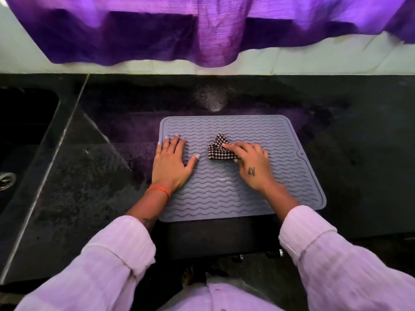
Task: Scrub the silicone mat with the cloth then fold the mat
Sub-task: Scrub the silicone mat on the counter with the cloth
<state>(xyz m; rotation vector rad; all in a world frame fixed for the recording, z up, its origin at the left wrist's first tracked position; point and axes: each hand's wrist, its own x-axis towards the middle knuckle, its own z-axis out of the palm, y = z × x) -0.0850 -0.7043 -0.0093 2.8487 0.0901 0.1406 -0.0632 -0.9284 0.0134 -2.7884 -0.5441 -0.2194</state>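
A grey silicone mat [258,133] with wavy ridges lies flat on the black counter [94,176]. My left hand [171,163] presses flat on the mat's left part, fingers straight and spread. A bunched black-and-white checked cloth [217,149] sits near the mat's middle. My right hand [252,166] grips the cloth, with fingers curled over its right side and holding it down on the mat.
A black sink [20,131] with a metal drain [5,179] is set into the counter at the far left. A purple curtain [202,30] hangs over the white wall behind the counter. The counter's front edge lies just below the mat.
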